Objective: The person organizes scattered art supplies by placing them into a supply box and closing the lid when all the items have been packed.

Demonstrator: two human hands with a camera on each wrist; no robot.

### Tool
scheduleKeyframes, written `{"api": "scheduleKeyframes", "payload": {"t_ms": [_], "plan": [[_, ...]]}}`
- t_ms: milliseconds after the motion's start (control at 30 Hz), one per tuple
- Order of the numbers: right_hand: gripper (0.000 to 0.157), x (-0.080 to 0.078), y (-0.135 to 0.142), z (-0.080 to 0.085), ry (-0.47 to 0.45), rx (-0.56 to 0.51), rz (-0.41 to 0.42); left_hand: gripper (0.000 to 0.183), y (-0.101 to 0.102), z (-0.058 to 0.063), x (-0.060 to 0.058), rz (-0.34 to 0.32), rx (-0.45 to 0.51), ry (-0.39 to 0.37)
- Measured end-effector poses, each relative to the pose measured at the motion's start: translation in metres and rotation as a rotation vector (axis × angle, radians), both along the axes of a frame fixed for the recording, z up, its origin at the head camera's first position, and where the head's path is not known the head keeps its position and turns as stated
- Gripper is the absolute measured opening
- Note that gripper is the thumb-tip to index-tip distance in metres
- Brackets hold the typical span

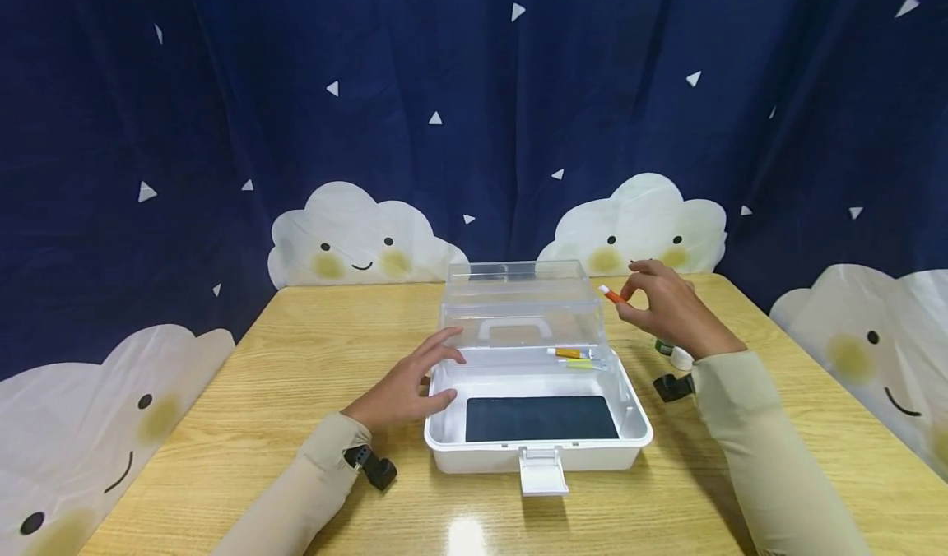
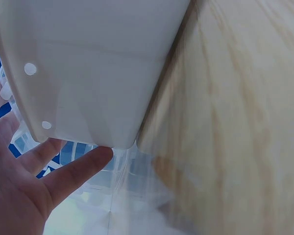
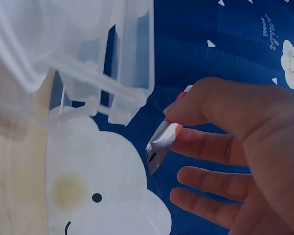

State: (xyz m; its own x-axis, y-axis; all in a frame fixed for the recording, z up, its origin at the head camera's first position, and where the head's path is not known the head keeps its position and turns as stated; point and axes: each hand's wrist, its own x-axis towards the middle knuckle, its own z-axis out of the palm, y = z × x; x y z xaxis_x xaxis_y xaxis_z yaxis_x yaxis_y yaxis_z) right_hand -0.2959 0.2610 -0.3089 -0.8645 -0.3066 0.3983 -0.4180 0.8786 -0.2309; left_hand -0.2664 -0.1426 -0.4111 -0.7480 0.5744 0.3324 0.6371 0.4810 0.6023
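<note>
A white plastic box (image 1: 489, 460) with a clear lid (image 1: 522, 293) raised at its back stands on the table. At its left rim is my left hand (image 1: 407, 385), fingers spread; in the left wrist view, the thumb tip meets the edge of the box's white wall (image 2: 93, 63). To the right of the lid, my right hand (image 1: 670, 305) pinches a small orange tube (image 1: 612, 294) between thumb and forefinger. The right wrist view shows the tube's flat whitish end (image 3: 159, 147) pointing down, other fingers apart from it. A yellow-orange tube (image 1: 569, 353) and a yellow-green one (image 1: 581, 364) lie inside the box.
A dark rectangular panel (image 1: 541, 419) covers part of the box floor. The front latch (image 1: 543, 472) hangs down. Beside the right wrist are a green round item (image 1: 663, 347) and a white one (image 1: 681, 359) on the wooden table (image 1: 326, 334). A blue curtain (image 1: 474, 87) hangs behind.
</note>
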Motion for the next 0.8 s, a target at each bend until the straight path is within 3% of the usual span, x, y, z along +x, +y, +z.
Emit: {"api": "scheduleKeyframes", "payload": {"t_ms": [800], "plan": [[0.006,0.011,-0.015,0.007,0.037,0.022,0.056,0.040,0.000,0.000,0.000,-0.009,0.008,-0.007]]}}
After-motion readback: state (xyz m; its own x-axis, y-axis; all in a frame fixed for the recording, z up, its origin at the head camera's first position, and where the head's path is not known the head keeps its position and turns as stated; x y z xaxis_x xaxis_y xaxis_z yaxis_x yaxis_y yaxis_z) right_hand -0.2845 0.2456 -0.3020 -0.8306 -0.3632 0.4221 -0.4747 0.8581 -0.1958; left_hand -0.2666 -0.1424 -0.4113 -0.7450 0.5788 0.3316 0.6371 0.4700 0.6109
